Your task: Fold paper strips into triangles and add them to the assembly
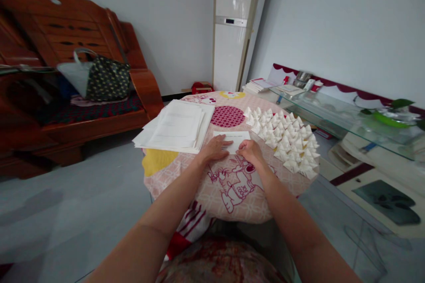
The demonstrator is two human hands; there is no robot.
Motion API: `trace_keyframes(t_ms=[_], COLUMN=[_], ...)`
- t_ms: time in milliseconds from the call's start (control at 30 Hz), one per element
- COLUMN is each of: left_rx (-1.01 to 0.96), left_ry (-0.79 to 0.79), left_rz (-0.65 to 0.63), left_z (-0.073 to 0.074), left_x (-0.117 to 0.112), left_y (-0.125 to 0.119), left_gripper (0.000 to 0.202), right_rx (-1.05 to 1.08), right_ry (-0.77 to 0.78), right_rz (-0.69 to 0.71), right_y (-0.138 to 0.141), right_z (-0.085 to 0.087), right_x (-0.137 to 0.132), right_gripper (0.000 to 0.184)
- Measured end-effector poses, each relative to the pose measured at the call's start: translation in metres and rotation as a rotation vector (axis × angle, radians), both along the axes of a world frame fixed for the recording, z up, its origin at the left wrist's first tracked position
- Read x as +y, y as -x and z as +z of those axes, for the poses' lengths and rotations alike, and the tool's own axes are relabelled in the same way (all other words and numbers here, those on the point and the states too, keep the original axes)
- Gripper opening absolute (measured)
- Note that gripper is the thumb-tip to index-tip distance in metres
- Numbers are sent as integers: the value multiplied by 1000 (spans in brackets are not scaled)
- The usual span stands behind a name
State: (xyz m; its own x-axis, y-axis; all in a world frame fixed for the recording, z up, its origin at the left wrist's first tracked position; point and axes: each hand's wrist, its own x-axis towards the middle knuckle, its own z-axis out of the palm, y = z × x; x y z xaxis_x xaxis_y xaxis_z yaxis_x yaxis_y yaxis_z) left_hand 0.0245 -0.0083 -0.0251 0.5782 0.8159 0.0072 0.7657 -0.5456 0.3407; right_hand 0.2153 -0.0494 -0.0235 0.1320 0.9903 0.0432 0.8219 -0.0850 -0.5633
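Observation:
A small white sheet of paper [236, 138] lies on the round table with a pink cartoon-print cloth [239, 188]. My left hand [215, 147] rests flat on the sheet's near left corner, fingers stretched out. My right hand [249, 150] sits at the sheet's near edge with fingers curled, pinching or pressing the paper. To the right of the sheet lie several folded white paper pieces [286, 140] in rows.
A stack of white paper [175, 127] lies on the table's left part. A glass-topped table [335, 112] with small items stands at the right. A wooden sofa [66, 79] holds a bag [99, 77] at left. A tall white air conditioner [232, 26] stands behind.

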Motion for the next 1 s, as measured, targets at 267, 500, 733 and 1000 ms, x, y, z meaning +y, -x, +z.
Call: trace_keyframes(t_ms=[267,500,733,1000], left_rx=[-111,-328,-250,-263], left_ry=[78,-97,-160,-172], left_rz=[-80,-59,-143,-131], left_z=[-11,-25,-23,-29], left_x=[4,6,-6,-5], left_y=[36,38,8,10], left_gripper=[68,66,44,45], right_rx=[21,54,238,-197], right_ry=[10,-22,-154,-244], right_rz=[-13,-6,-122,-237], right_y=[0,-1,-18,-40], right_z=[3,-2,-8,-10], right_x=[-3,-2,-4,-6], right_gripper=[9,9,22,37])
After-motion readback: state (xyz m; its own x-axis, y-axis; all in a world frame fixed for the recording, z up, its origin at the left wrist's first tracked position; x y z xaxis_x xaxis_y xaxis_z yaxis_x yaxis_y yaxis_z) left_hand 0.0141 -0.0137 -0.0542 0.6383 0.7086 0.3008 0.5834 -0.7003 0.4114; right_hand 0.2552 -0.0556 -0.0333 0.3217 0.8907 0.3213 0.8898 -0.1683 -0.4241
